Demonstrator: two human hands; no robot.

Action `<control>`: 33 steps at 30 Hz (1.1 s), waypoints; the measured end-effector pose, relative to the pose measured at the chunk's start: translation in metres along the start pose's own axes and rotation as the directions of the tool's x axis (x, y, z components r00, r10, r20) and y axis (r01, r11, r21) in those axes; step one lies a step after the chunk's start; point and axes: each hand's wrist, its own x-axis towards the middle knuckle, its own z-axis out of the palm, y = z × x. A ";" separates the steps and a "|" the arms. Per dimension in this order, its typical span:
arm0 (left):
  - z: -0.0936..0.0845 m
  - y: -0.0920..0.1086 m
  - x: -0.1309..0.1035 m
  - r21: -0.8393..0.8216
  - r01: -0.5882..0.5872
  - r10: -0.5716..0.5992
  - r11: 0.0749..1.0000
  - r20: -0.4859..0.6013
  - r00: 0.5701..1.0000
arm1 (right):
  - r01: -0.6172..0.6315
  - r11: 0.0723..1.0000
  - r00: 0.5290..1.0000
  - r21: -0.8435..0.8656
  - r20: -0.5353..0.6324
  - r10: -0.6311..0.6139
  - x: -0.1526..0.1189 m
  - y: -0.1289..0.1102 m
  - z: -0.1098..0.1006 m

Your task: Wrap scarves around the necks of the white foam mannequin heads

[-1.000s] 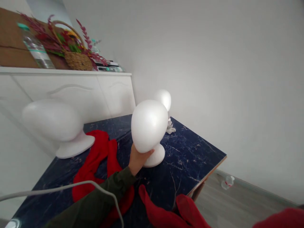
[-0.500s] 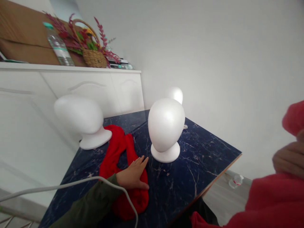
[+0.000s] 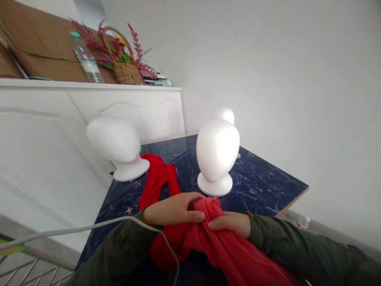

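Observation:
A coral-red scarf (image 3: 220, 246) is bunched between my two hands over the table's near part. My left hand (image 3: 178, 208) closes on its upper left edge, thumb towards me and fingers partly hidden behind the cloth. From the other side, my right hand (image 3: 233, 224) grips it with the thumb on top. Beneath my left hand and forearm a darker red scarf (image 3: 154, 178) lies in a loop on the blue marbled table (image 3: 262, 190). Just beyond my hands stands a white mannequin head (image 3: 218, 151) on its round base.
Another white mannequin head (image 3: 114, 139) stands at the left, and a third (image 3: 226, 114) is partly hidden behind the near one. A white cable (image 3: 89, 227) crosses my left sleeve. On the white cabinet (image 3: 119, 119) are a bottle (image 3: 87, 59) and a flower basket (image 3: 127, 73).
My right hand has come in from the far right with the coral-red scarf. My left hand has left the darker scarf and taken hold of the coral one.

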 end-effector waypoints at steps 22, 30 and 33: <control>-0.009 -0.016 -0.004 0.552 0.289 -0.052 0.783 -0.404 0.913 | -0.063 0.465 0.601 -0.883 -0.406 -0.689 -0.011 0.001 -0.028; -0.025 -0.018 -0.003 0.350 0.194 0.018 0.916 -0.520 0.854 | -0.143 0.560 0.745 -0.816 -0.462 -0.482 -0.033 -0.016 -0.034; -0.030 -0.015 -0.005 0.196 0.165 -0.042 0.967 -0.513 0.857 | -0.169 0.573 0.871 -0.802 -0.394 -0.295 -0.036 -0.008 -0.030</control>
